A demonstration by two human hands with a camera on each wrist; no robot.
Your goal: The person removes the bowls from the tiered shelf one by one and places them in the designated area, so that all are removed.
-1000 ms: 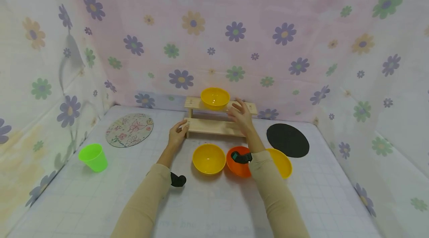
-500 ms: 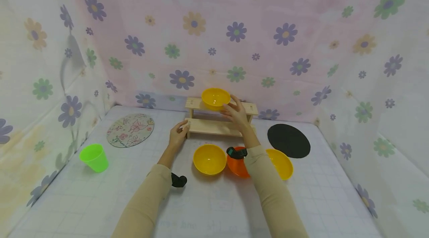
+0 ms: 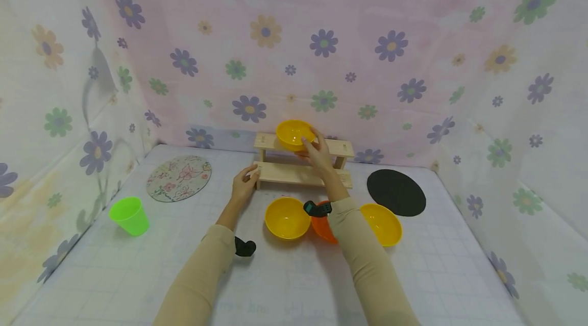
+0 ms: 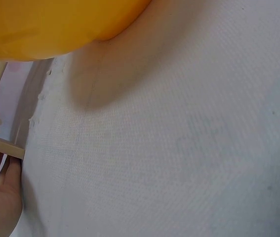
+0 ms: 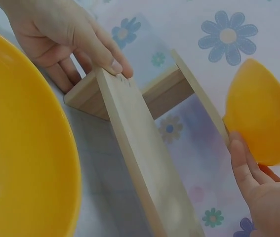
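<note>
A two-tier wooden shelf (image 3: 289, 174) stands near the back wall, with a yellow bowl (image 3: 293, 133) on its upper board. My right hand (image 3: 320, 156) holds this bowl at its right side, thumb near the rim. In the right wrist view, fingers (image 5: 246, 170) lie against the bowl's underside beside the board. My left hand (image 3: 243, 186) grips the left end of the lower board. The right wrist view shows its fingertips on top and other fingers curled around the side. The left wrist view catches only part of the left hand (image 4: 0, 200) at the shelf.
In front of the shelf sit another yellow bowl (image 3: 287, 219), an orange bowl (image 3: 323, 229) partly hidden by my right arm, and a third yellow bowl (image 3: 385, 225). A green cup (image 3: 129, 216) and patterned round mat (image 3: 179, 179) are left. A black round mat (image 3: 396, 192) lies right.
My right hand has moved left from beside the upper yellow bowl and taken hold of its right side. The left hand stays on the shelf end.
</note>
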